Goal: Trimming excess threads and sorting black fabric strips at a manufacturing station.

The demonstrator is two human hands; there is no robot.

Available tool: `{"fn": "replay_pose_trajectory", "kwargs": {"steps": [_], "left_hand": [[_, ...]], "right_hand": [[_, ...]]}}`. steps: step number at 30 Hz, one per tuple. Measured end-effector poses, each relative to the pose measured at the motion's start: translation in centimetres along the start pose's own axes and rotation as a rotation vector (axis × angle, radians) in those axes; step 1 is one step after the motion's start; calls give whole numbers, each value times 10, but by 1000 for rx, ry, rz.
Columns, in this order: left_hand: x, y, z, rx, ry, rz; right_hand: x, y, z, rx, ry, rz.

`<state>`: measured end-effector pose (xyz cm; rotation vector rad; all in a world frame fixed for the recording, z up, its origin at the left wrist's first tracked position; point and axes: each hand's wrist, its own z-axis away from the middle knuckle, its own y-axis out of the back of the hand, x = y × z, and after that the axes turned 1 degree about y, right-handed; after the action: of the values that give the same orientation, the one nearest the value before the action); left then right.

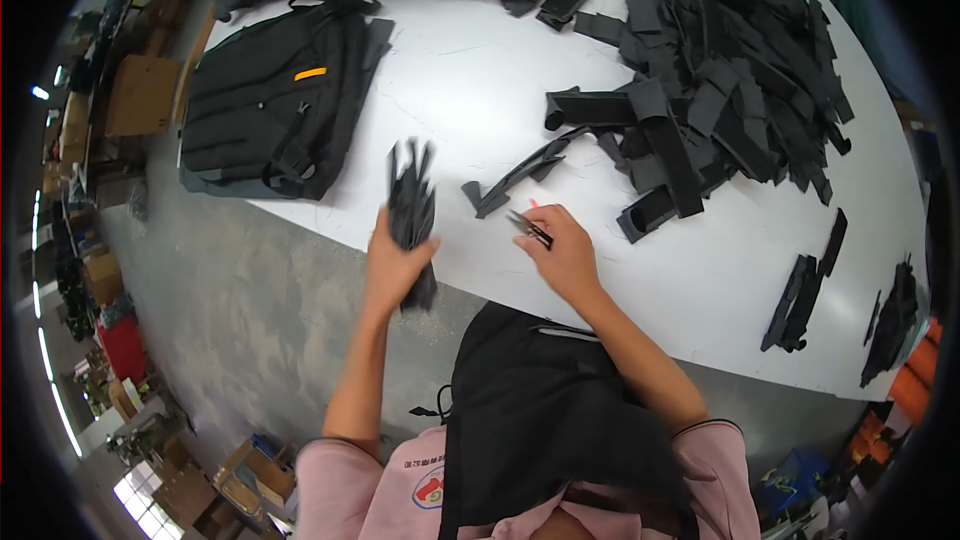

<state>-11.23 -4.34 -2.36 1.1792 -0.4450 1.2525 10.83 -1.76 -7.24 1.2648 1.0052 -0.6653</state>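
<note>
One black fabric backpack with a small orange tab [265, 105] lies at the far left of a smooth white table [450, 70], well apart from the work, so it should not get in the way. To its right and nearer, the left hand [393, 265] is closed around a thick bundle of thin black fabric strips [410, 202], thumb laid across the front. The strips' far ends fan out and blur, while the near end hangs at the table's near edge. A firm grip lower on the bundle, with the ends tapped level on the tabletop, would probably make single strips easier to sort out.

Right of the bundle, a few loose black fabric strips [530, 172] lie on the table, apart from both hands. Just nearer, the right hand [566, 248] has its fingers curled around small dark metal snips [533, 228], the tips pointing left toward the bundle; whether the blades are parted is too small to tell. Cutting well likely calls for angling those tips away from the left thumb and snipping only where the strip is taut.

Farther right, a large heap of black fabric pieces [700, 50] spreads across the far side; its nearest pieces are best left outside the cutting space.
</note>
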Motion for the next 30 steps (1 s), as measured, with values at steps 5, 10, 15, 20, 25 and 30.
{"fn": "replay_pose_trajectory", "kwargs": {"steps": [5,10,15,20,25,30], "left_hand": [[39,-71,-103,-328,-168,-377],[20,-103,-69,-658,243,350],[-21,-78,28,-461,460,534],[-43,-49,44,-455,775,1129],[-16,-42,46,-564,731,1708],[-17,-39,45,-541,715,1596]], "right_hand": [[17,-11,-9,105,-673,-690],[10,-21,6,86,-573,-681],[-9,4,81,-283,-558,-707],[-13,39,54,-116,-381,-366],[-26,40,16,70,-140,148],[-25,31,11,-93,158,482]]}}
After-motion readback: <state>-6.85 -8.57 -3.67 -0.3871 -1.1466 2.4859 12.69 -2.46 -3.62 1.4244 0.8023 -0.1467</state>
